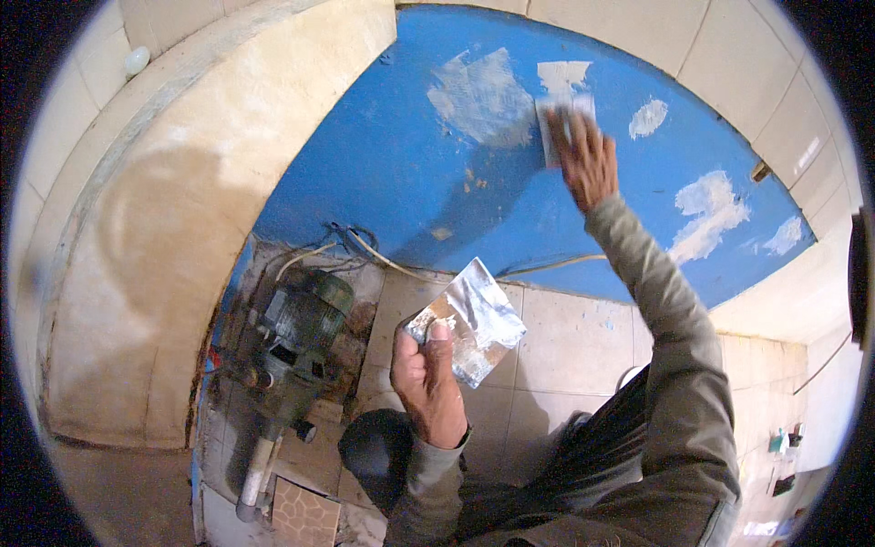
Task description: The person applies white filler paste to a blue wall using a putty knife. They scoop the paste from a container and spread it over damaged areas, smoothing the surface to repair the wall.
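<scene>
My left hand [428,387] grips a square flat metal plate [483,319] smeared with white paste, thumb on top. Higher up, my right hand [583,155], blurred, holds a pale flat scraper [550,137] against the blue painted wall [355,182], just below a small white patch [563,73]. Other rough white patches [478,91] lie on the blue surface to the left and right of it.
A dark pump with a motor [305,314] and pipe stands at lower left on the tiled floor [565,337], beside a loose patterned tile [305,510]. A cream curved ledge [150,346] borders the left. Cables [383,255] run along the wall's foot. My knees are below.
</scene>
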`<state>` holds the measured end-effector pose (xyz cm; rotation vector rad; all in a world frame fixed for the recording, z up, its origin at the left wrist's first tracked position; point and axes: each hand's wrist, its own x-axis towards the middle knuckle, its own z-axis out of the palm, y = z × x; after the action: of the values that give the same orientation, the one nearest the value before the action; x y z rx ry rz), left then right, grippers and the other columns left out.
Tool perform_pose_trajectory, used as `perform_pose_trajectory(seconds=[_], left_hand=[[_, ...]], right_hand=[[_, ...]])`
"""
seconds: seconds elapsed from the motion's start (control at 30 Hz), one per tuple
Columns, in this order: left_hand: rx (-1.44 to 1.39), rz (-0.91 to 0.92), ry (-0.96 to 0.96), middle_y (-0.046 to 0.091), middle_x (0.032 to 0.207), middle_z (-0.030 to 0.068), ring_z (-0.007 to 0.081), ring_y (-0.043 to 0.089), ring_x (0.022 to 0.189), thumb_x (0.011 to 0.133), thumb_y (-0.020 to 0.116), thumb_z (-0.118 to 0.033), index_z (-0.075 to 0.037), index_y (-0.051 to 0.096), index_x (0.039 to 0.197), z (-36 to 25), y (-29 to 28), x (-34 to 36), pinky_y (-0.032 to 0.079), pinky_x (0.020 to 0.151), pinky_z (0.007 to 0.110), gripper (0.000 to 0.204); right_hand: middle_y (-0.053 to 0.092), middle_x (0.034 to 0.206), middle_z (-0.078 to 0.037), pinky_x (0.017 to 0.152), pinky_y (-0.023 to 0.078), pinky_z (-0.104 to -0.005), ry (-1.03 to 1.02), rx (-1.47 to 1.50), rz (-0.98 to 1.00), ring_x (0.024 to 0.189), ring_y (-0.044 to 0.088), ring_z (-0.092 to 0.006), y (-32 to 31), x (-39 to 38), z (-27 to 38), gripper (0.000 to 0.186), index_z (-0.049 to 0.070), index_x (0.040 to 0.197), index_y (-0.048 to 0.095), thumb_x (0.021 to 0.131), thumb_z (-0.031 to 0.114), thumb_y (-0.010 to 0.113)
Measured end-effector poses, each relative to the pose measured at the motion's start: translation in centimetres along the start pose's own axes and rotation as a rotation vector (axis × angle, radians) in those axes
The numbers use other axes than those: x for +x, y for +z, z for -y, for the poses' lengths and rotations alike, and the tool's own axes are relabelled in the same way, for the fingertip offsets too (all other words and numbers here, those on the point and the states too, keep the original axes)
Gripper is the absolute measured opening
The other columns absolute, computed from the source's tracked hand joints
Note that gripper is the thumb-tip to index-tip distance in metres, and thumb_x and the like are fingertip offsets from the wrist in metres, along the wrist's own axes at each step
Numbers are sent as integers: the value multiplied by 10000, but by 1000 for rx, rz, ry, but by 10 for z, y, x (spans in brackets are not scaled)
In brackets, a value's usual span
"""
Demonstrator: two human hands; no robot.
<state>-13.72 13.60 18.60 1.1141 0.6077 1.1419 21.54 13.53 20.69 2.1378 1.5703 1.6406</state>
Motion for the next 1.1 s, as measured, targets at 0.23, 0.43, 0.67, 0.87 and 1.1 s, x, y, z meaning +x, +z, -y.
perform_pose_trajectory(seconds=[0.23, 0.43, 0.67, 0.87, 1.1], left_hand=[[-48, -20, -14, 572, 929, 12, 61, 484, 826, 1010, 507, -159, 19, 553, 1066, -3, -3, 3, 425, 754, 231, 192], [-104, -10, -36, 558, 882, 3, 49, 470, 801, 1010, 515, -169, 8, 555, 1039, -1, -2, -1, 416, 726, 217, 184], [-77, -46, -10, 582, 935, 25, 57, 492, 839, 1007, 524, -177, 14, 551, 1060, -11, -2, -2, 431, 747, 234, 200], [-62, -22, -30, 589, 946, 25, 62, 501, 851, 1004, 529, -178, 14, 553, 1068, -10, -3, -5, 434, 764, 235, 204], [-112, -23, -48, 584, 921, 11, 56, 497, 832, 1006, 524, -166, 3, 559, 1055, -4, -9, -2, 423, 739, 231, 180]], right_hand=[[470, 1326, -158, 840, 424, -396, 148, 91, 53, 1144, 477, -312, -35, -11, 10, 698, 194, 1487, 375, 828, 135, 599], [486, 1273, -144, 851, 421, -462, 384, 56, -261, 1084, 473, -358, -27, 66, 27, 724, 196, 1482, 374, 812, 192, 647], [408, 1384, -151, 842, 397, -430, 245, 204, -5, 1218, 411, -338, 35, -3, 127, 735, 153, 1512, 314, 822, 71, 554], [401, 1412, -152, 840, 396, -436, 47, 287, 230, 1209, 430, -334, 66, -126, 129, 704, 156, 1517, 307, 858, 149, 554], [525, 1253, -165, 832, 420, -414, 354, 126, -184, 1077, 500, -340, -25, 1, 53, 695, 250, 1460, 437, 811, 14, 520]])
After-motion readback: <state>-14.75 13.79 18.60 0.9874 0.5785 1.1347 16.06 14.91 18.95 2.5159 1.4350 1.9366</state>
